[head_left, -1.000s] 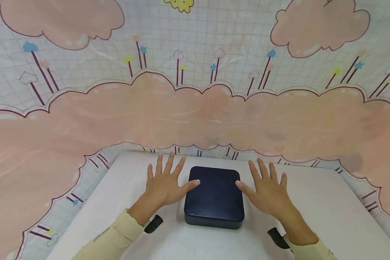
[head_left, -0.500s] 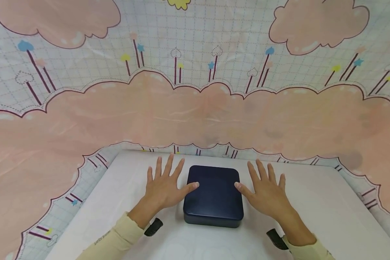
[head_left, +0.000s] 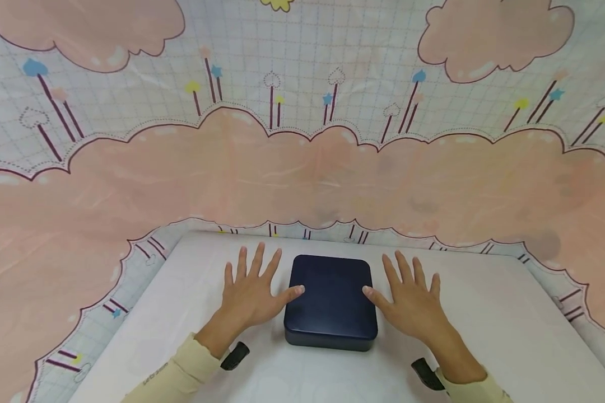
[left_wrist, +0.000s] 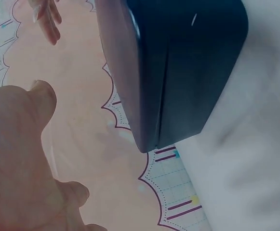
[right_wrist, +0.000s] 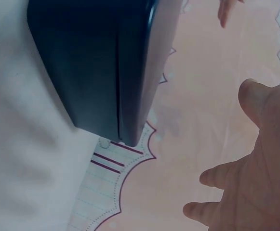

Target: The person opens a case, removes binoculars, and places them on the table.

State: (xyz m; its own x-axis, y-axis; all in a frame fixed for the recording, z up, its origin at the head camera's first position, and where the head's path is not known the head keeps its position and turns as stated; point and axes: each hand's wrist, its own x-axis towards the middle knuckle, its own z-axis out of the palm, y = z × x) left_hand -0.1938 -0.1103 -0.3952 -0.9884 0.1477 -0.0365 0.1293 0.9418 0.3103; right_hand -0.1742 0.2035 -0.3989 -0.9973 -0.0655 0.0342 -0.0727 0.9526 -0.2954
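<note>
A dark navy box point(head_left: 331, 299) with rounded corners and a closed lid lies flat on the white table. To its left, my left hand point(head_left: 249, 299) is spread with straight fingers, its thumb over the box's left edge in the head view. My right hand point(head_left: 412, 305) mirrors it on the other side, thumb tip by the right edge. Both wrist views show a gap between hand and box, with the palms raised above the table. A thin seam between lid and base runs along the box's side point(left_wrist: 188, 72) in the left wrist view. Neither hand holds anything.
The white tabletop point(head_left: 489, 319) extends around the box. Behind and beside it hangs a cloth backdrop point(head_left: 302, 179) printed with pink clouds. Black wrist straps point(head_left: 235, 356) show under both cream sleeves point(head_left: 178, 369).
Both hands have sunk slightly toward the person, and the left thumb tip has shifted a little left. The box stays put while the head view drifts slightly.
</note>
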